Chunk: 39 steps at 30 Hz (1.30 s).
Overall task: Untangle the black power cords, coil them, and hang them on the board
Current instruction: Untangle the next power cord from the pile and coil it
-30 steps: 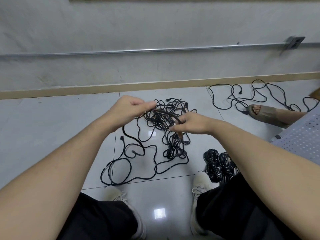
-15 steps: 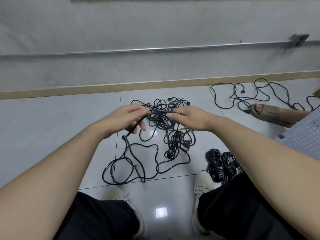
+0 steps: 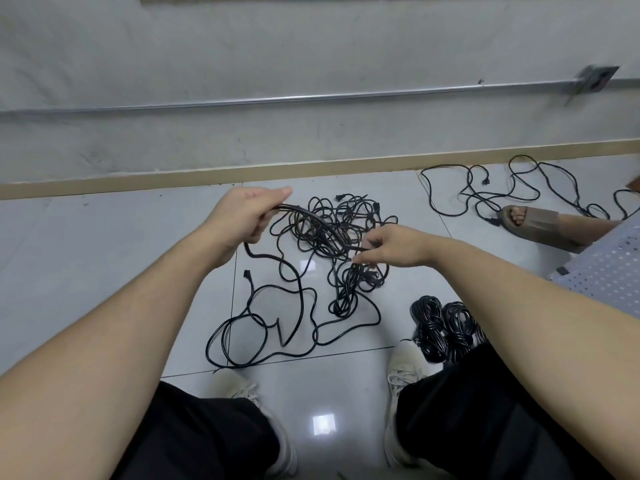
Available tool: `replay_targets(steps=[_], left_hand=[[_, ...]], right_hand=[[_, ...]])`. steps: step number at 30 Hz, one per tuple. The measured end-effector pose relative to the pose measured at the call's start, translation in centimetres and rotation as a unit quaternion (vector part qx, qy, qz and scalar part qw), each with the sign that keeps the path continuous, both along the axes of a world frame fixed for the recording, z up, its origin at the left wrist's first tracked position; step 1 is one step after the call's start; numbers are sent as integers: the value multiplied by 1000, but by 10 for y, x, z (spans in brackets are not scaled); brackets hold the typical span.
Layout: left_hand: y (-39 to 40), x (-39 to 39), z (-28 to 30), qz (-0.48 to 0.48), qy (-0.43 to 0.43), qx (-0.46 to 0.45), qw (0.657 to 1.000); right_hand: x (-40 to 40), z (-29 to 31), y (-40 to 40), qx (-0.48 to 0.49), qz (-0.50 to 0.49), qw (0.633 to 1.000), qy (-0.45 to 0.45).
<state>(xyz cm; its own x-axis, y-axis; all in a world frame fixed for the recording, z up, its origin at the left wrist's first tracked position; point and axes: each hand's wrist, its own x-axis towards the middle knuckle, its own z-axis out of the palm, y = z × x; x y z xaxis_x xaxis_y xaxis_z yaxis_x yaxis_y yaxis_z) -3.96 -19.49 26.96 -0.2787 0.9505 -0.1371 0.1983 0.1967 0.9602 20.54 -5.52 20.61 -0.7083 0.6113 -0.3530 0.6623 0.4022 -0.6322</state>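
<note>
A tangle of black power cords (image 3: 341, 233) lies on the pale tiled floor ahead of me. My left hand (image 3: 244, 216) is closed around a doubled stretch of black cord (image 3: 311, 218), lifted above the heap. My right hand (image 3: 391, 245) pinches the same cord at its other end, just right of the tangle. Loose loops (image 3: 263, 327) trail from the left hand to the floor near my left shoe. Two coiled cords (image 3: 443, 327) rest by my right shoe. No board is in view.
Another loose black cord (image 3: 491, 192) sprawls at the far right near a second person's sandalled foot (image 3: 533, 225). A grey wall with a metal conduit (image 3: 311, 98) and a wooden skirting strip closes the far side. My white shoes (image 3: 405, 368) stand close to the cords.
My hands have moved apart: the left rose and went left, the right slid down and right along the cord, which now spans between them.
</note>
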Motion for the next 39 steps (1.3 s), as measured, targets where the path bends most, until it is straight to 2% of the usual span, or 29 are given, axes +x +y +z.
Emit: replay_targets(steps=[3, 5, 8, 13, 16, 18, 22, 27, 29, 31, 33, 35, 37, 39], left_hand=[[-4, -14, -7, 40, 116, -20, 992], [-7, -19, -10, 22, 126, -43, 991], [-6, -14, -11, -54, 129, -91, 986], [4, 28, -21, -205, 259, -112, 937], [15, 43, -21, -201, 372, -72, 903], [18, 38, -17, -156, 356, -30, 921], [12, 22, -10, -73, 206, 25, 975], [1, 5, -6, 21, 131, 25, 991], [-1, -2, -4, 18, 129, -2, 992], [-3, -4, -1, -10, 122, -38, 992], [-4, -1, -2, -43, 99, -58, 992], [-4, 9, -5, -86, 93, -82, 989], [-2, 22, -10, -141, 138, -92, 976], [4, 32, -9, -138, 181, -55, 972]], right_hand=[[4, -2, 6, 12, -19, 1000, 2], [1, 1, 7, 39, -33, 999, 14], [-4, 11, 8, 71, -49, 996, 30], [-22, 27, -6, 113, 0, 993, 24], [-26, 29, -13, 99, 8, 994, 42], [-19, 25, -12, 50, -24, 996, 76], [2, 6, -3, -101, -102, 981, 132], [5, 1, -5, -165, -60, 980, 93], [-1, 4, -6, -152, -72, 978, 126], [-7, 11, -5, -80, -82, 983, 144], [-12, 21, -6, -7, -58, 988, 140], [-19, 31, -14, 23, -12, 990, 141], [-25, 38, -21, 44, 10, 986, 162], [-27, 43, -23, 38, -3, 982, 185]])
